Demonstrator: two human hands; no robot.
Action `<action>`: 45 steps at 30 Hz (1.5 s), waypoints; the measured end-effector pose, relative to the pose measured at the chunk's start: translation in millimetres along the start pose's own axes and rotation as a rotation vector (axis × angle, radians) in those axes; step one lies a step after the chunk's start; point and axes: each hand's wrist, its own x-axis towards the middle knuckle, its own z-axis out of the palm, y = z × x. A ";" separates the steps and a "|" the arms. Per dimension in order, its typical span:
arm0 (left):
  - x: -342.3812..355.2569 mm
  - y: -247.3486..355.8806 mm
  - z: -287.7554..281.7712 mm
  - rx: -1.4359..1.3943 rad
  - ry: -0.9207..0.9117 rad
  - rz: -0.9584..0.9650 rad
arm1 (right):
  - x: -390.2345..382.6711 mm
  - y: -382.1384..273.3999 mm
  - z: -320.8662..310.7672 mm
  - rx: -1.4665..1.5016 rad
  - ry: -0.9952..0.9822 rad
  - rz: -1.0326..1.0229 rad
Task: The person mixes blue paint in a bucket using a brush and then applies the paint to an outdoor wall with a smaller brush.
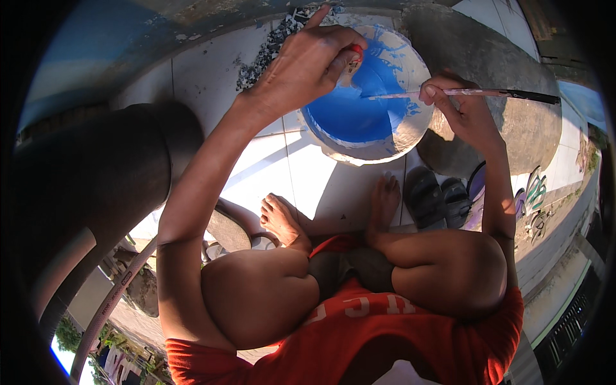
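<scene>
A round white bucket [333, 151] holds bright blue paint [353, 119] on the tiled floor. My left hand [308, 67] is closed around a small red and beige object [356, 52] above the paint near the bucket's far side; what exactly it is, I cannot make out. My right hand [455, 109] grips a long, thin paintbrush [513, 94] at the bucket's right rim, its handle black at the outer end and its tip reaching down to the blue paint.
Dark flakes [260, 61] lie behind the bucket. A large grey rounded slab [513, 51] is at right. Sandals [423, 192] lie beside my bare feet. A black cylinder [96, 160] and a pink hose [106, 308] are at left. A wall [160, 32] runs behind.
</scene>
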 end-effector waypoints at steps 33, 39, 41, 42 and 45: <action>4.9 -4.0 4.5 -0.104 -0.074 0.057 | -6.8 -11.2 -4.1 0.251 -0.019 0.103; 8.5 -1.6 6.6 -0.090 -0.072 0.068 | 16.4 -28.3 7.2 0.206 -0.039 -0.055; 8.5 -1.1 8.0 -0.094 -0.078 0.067 | 19.2 -28.0 10.8 0.201 0.004 -0.091; 6.9 -1.8 9.8 -0.115 -0.087 0.049 | 19.9 -27.6 12.1 0.187 0.006 -0.084; 6.9 -2.0 10.2 -0.124 -0.100 0.036 | 16.4 -14.5 14.4 0.202 0.005 -0.025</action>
